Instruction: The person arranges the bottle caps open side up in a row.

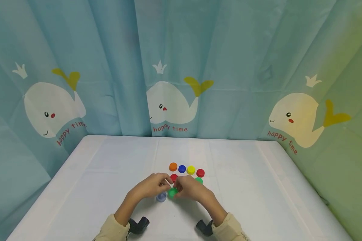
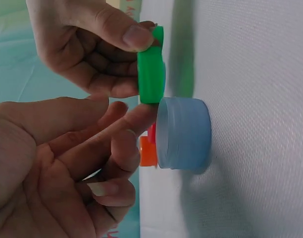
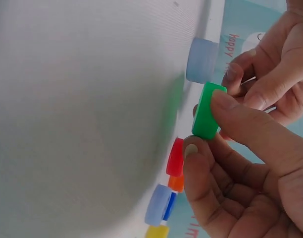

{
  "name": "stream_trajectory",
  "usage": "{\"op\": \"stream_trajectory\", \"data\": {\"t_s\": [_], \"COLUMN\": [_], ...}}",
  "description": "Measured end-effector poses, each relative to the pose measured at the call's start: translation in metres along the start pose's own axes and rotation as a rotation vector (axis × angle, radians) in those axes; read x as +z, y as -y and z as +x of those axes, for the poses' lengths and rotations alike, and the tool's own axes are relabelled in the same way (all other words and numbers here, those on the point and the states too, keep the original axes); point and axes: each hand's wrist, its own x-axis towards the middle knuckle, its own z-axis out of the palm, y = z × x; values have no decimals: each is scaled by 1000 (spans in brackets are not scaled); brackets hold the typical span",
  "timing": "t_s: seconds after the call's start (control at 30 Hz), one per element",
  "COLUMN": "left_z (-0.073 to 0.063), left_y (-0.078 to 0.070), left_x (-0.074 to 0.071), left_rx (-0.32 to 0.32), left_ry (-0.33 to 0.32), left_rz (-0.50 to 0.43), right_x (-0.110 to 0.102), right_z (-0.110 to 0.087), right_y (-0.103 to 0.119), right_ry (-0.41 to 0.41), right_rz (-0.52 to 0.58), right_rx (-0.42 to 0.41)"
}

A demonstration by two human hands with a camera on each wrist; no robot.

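Observation:
Between the thumb and fingers of my right hand (image 1: 191, 188) is a green round lid (image 3: 207, 111), pinched by its edge and raised above the table. My left hand (image 1: 152, 185) comes in from the other side with loosely bent fingers; one fingertip reaches the lower edge of the lid in the left wrist view. Just under this hand stands a small translucent light-blue container (image 2: 186, 134), its open mouth facing up. Beyond the hands, a red lid (image 1: 173, 177) is partly covered by the fingers. Another green lid (image 1: 198, 180) shows past my right hand.
Farther back on the white table (image 1: 123, 157) lie an orange lid (image 1: 173, 166), a blue lid (image 1: 182, 169), a yellow lid (image 1: 191, 170) and a second red lid (image 1: 200, 173). Another light-blue container (image 3: 157, 205) shows in the right wrist view. A whale-print curtain (image 1: 235, 67) hangs behind.

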Motion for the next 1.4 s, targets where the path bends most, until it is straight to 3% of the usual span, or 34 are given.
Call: {"op": "stream_trajectory", "data": {"t_s": [0.6, 1.4], "left_z": [-2, -3], "left_y": [-3, -2], "left_x": [0, 3], "left_rx": [1, -10], "left_ry": [74, 74], "left_rz": [50, 69], "right_x": [6, 11], "right_z": [2, 0], "right_y": [4, 4], "right_ry": [29, 36], "right_rz": [-64, -28], "right_rx": [54, 88]}}
